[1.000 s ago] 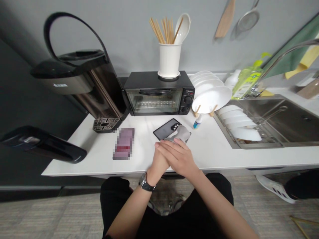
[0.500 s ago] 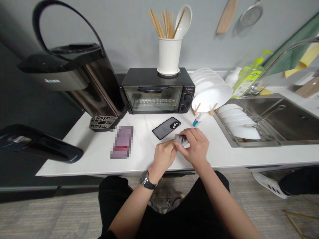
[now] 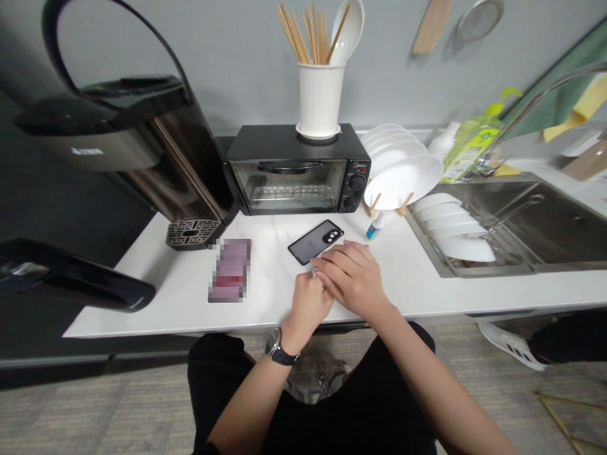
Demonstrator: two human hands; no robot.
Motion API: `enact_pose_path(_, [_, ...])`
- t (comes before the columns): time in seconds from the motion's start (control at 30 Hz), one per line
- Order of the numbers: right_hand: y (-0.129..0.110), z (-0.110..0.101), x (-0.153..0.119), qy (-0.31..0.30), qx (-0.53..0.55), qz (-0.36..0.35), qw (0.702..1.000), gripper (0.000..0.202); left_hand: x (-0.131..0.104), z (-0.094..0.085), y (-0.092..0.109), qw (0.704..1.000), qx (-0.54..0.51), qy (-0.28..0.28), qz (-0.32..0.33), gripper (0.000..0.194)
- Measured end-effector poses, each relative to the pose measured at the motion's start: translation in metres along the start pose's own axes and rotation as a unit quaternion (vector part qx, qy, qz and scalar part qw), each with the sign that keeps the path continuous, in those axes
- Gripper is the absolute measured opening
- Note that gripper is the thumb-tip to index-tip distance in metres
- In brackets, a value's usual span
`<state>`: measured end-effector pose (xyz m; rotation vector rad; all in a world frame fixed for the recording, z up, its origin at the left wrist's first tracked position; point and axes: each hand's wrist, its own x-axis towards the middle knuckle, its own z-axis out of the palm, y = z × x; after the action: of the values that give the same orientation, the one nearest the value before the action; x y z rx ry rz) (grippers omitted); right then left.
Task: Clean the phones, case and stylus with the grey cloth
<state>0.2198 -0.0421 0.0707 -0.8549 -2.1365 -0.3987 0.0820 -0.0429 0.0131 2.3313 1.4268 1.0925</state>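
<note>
My left hand (image 3: 310,300), with a black-strapped watch (image 3: 281,347) on the wrist, is closed above the counter's front part. Across its fingers lies my right hand (image 3: 355,278), its fingers curled down over the same spot. Between them is a small grey cloth (image 3: 314,270), nearly all hidden; only a sliver shows by the fingertips. Just beyond the hands, a phone case (image 3: 310,243) with a black rim, grey back and camera cutouts rests on the counter. A small white-and-blue bottle (image 3: 374,227) stands behind my right hand.
A blurred-out purple item (image 3: 231,268) lies left on the white counter (image 3: 270,309). Behind stand a black water dispenser (image 3: 190,158), a toaster oven (image 3: 291,186) bearing a cup of chopsticks (image 3: 320,95), and racked plates (image 3: 403,180). The sink (image 3: 569,221) is right. Another person's shoe (image 3: 512,344) shows below.
My right hand has shifted left and over my left hand, with its fingers spread across it. The grey cloth, plainly visible before, is now mostly covered. The view has tilted slightly.
</note>
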Motion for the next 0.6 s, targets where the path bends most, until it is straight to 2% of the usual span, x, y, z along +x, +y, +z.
enact_pose_path(0.07, [0.005,-0.003,0.000,-0.009,-0.004,0.050,0.999,0.019,-0.001,0.000,-0.001,1.000,-0.016,0.013,0.007,0.025])
enact_pose_path(0.2, [0.009,-0.011,-0.003,-0.025,0.010,0.244,0.970,0.048,-0.001,-0.001,0.002,0.997,-0.063,0.045,0.015,0.026])
enact_pose_path(0.3, [-0.001,-0.015,0.000,-0.052,-0.055,0.297,0.952,0.049,0.001,-0.005,0.005,0.996,-0.082,0.043,0.015,0.026])
enact_pose_path(0.37, [-0.010,-0.015,0.006,-0.070,-0.096,0.275,0.954,0.038,0.001,-0.007,0.006,0.995,-0.089,0.044,0.015,0.027])
enact_pose_path(0.47, [-0.018,-0.011,0.012,-0.081,-0.104,0.181,0.975,0.022,0.000,-0.008,0.005,0.996,-0.082,0.033,0.017,0.026])
enact_pose_path(0.6, [-0.006,-0.003,0.004,-0.066,-0.042,0.039,0.996,0.021,-0.002,-0.004,0.002,0.997,-0.069,0.017,0.001,0.024])
